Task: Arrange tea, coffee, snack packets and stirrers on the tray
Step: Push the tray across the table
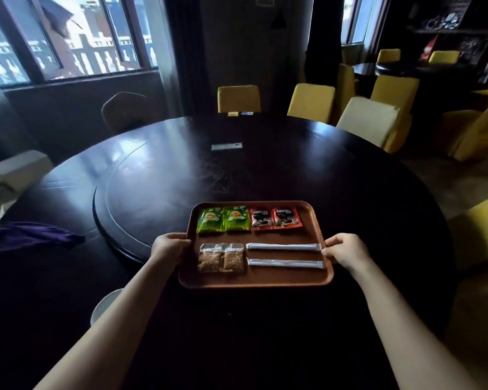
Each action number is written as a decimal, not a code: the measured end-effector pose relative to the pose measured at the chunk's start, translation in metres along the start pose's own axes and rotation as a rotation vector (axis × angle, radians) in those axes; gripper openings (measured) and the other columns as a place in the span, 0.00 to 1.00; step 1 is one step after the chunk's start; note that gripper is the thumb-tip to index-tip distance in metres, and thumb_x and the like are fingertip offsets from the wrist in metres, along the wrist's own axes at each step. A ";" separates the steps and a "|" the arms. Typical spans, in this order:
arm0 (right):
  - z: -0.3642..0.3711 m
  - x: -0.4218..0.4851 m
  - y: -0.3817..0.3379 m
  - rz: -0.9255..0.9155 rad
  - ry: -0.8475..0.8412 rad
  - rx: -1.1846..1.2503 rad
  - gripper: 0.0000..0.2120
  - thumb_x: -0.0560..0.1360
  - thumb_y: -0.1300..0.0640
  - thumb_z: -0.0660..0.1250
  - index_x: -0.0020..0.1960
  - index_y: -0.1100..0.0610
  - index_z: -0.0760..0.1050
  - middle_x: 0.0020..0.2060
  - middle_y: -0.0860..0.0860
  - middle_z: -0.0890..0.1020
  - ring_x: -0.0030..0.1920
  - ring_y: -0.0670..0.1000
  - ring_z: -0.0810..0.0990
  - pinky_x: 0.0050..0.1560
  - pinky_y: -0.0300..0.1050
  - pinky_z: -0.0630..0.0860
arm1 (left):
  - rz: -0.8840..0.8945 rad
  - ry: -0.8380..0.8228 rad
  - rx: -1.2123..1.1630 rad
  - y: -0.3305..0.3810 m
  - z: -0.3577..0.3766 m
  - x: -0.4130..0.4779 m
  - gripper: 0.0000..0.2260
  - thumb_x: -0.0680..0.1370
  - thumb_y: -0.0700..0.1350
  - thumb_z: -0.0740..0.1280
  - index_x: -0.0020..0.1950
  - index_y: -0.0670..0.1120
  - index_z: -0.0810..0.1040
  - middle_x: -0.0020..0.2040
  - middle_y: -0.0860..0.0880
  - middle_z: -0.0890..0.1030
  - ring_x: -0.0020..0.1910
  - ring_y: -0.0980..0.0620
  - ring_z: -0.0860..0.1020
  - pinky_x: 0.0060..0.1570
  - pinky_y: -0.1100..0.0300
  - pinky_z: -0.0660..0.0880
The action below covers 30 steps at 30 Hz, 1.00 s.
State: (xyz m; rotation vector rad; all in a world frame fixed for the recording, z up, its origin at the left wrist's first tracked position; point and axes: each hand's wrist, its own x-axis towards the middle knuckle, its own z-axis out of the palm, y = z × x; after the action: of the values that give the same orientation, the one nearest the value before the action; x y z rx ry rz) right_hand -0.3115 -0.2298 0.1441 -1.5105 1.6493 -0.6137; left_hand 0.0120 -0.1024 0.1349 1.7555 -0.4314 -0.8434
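Nearest thing was the person's two bare forearms stretched out over the dark round wooden table (pixel 265 170). The left hand (pixel 168 246) was clamped on the 9 o'clock edge of a brown rectangular plastic tray (pixel 254 282) and the right hand (pixel 347 249) on the 3 o'clock edge. Thumbs sat on top of the rim on both sides. The other fingers looked curled under the rim, but I couldn't actually see them. A matched grip like that would be for keeping the tray level so nothing slides. Couldn't tell if it was lifted or just resting on the table.

The layout was tidy, like with like, I'd guess so a guest can spot things fast:
- two green tea packets (pixel 223 219) side by side at 11 o'clock on the tray
- two red-and-black coffee sachets (pixel 276 218) next to them at 1 o'clock
- two clear snack packets (pixel 220 257) with brownish biscuits at 8 o'clock
- two long white paper-wrapped stirrers (pixel 285 246) lying parallel, one behind the other, at 4 o'clock, the far one's tip just beside the right thumb

Looked basically done to me, with every item on the tray and squared up.

Elsewhere: a crumpled purple cloth (pixel 31 235) at the table's 9 o'clock, a small white slip (pixel 226 146) toward 12, and yellow upholstered chairs (pixel 238 98) around the far side.
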 end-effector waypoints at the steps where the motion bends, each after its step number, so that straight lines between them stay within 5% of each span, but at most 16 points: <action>1: 0.008 0.006 -0.007 0.008 -0.007 0.014 0.08 0.65 0.70 0.71 0.37 0.58 0.76 0.38 0.57 0.81 0.40 0.56 0.81 0.47 0.49 0.79 | -0.008 0.002 -0.009 0.005 -0.003 0.009 0.13 0.64 0.30 0.68 0.47 0.37 0.82 0.22 0.48 0.80 0.28 0.46 0.76 0.36 0.57 0.77; 6: 0.047 0.040 -0.036 0.046 0.000 0.056 0.13 0.64 0.71 0.70 0.31 0.55 0.74 0.37 0.59 0.82 0.42 0.59 0.82 0.49 0.54 0.80 | -0.026 -0.006 -0.001 0.026 -0.008 0.052 0.14 0.68 0.27 0.62 0.49 0.38 0.80 0.18 0.52 0.77 0.16 0.57 0.73 0.17 0.70 0.68; 8: 0.061 0.056 -0.044 0.064 0.019 0.057 0.12 0.64 0.71 0.70 0.31 0.55 0.74 0.38 0.59 0.82 0.42 0.59 0.82 0.50 0.54 0.80 | -0.024 0.005 0.012 0.028 -0.009 0.075 0.17 0.67 0.26 0.62 0.51 0.39 0.80 0.22 0.50 0.79 0.21 0.55 0.76 0.21 0.69 0.72; 12: 0.086 0.083 -0.054 0.090 0.059 0.027 0.11 0.66 0.69 0.70 0.32 0.55 0.74 0.39 0.58 0.82 0.43 0.58 0.82 0.47 0.50 0.79 | -0.028 -0.017 0.096 0.024 -0.005 0.120 0.18 0.65 0.26 0.61 0.49 0.39 0.81 0.35 0.45 0.81 0.36 0.46 0.79 0.44 0.56 0.79; 21: 0.126 0.120 -0.037 0.158 0.085 -0.117 0.12 0.64 0.67 0.71 0.30 0.53 0.73 0.42 0.58 0.84 0.44 0.58 0.82 0.48 0.49 0.79 | -0.043 -0.080 0.248 0.000 0.014 0.186 0.19 0.59 0.30 0.63 0.42 0.47 0.84 0.41 0.43 0.85 0.41 0.45 0.83 0.49 0.48 0.80; 30: 0.145 0.132 -0.024 0.162 0.179 -0.226 0.04 0.66 0.68 0.68 0.39 0.61 0.78 0.42 0.59 0.83 0.44 0.59 0.81 0.46 0.48 0.77 | 0.118 -0.102 0.526 -0.005 0.029 0.190 0.16 0.68 0.32 0.63 0.49 0.46 0.83 0.42 0.48 0.83 0.40 0.56 0.77 0.39 0.64 0.70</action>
State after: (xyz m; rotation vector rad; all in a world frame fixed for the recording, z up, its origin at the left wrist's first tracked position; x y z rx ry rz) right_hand -0.1757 -0.3391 0.0509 -1.4939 2.0133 -0.4991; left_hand 0.1204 -0.2443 0.0631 2.1432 -0.8775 -0.7812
